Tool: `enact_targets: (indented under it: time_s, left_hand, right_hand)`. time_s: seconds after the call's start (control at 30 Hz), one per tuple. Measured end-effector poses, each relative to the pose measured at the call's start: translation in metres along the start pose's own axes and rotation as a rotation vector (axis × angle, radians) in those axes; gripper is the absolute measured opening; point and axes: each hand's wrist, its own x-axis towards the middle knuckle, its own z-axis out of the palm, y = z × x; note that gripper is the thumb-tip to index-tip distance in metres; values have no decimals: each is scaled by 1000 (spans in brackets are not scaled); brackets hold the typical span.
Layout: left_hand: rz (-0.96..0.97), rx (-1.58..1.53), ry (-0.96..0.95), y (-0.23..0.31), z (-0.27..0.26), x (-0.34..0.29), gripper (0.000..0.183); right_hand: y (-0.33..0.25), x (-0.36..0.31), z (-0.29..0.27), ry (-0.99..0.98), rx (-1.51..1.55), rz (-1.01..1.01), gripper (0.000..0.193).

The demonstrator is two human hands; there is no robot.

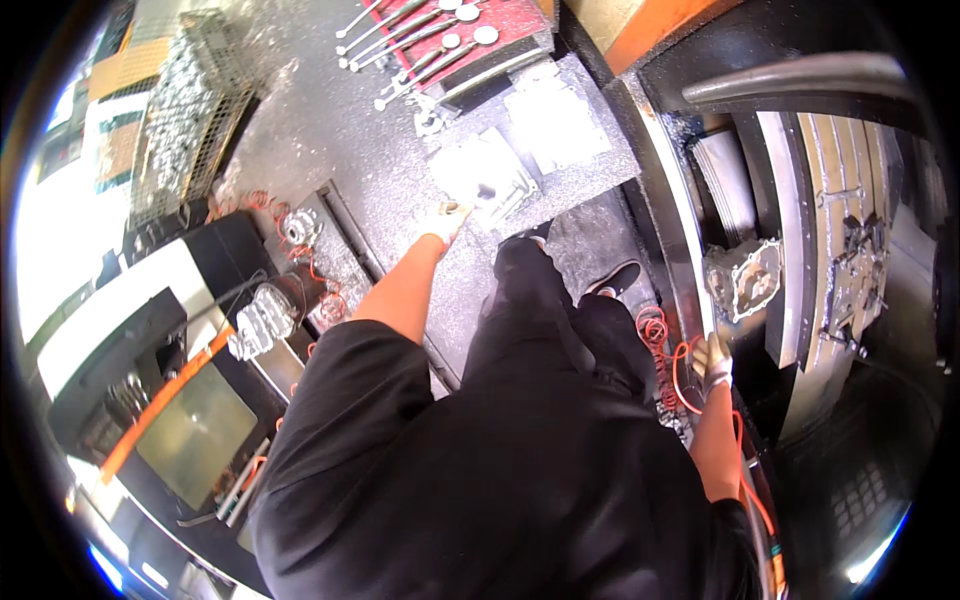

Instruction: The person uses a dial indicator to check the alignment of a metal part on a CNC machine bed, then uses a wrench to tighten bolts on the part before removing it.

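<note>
At the far left a wire basket (190, 100) of bright metal parts stands against the grey, chip-strewn floor (330, 130), and a finished casting (258, 322) rests on the dark desk (205, 290) beside the person's left arm. The left hand (443, 222), gloved, is stretched forward and down to the flat metal plate (485, 180) lying on the floor; its fingers look curled at the plate's near edge, though whether they grip it cannot be told. Take the plate by a clean edge, clear of chips, and lift it level. A row of long-handled tools (420, 35) lies on the red surface beyond. On the right, the right hand (712, 360) is closed around the orange coiled hose (668, 350), just below the grey housing casting (745, 280) at the machine opening; keep the hose clear of the casting
</note>
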Motion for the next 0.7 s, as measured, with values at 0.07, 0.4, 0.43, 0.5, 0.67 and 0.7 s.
enact_targets:
  time_s: [0.07,0.4,0.43,0.5,0.67,0.7]
  left_hand:
    - [-78,-157,-4,8,17,27,79]
    - [-275,-565,-56,9,67,80,56]
    - [-246,-492,-66,11,56,73,51]
    - [-230,-368,-128,24,28,53,46]
    - [291,330,-84,76,-35,-40,37]
    - [341,509,-93,90,-42,-65,39]
  right_hand:
    - [-1,-50,14,-130,113,28,23]
    - [31,-142,45,30,-53,-24,42]
    - [32,-139,49,-18,-83,-100,41]
    - [30,-130,64,-42,-84,-157,40]
    - [-20,-143,120,-152,-47,-397,34]
    - [-35,-157,128,-194,-28,-337,33]
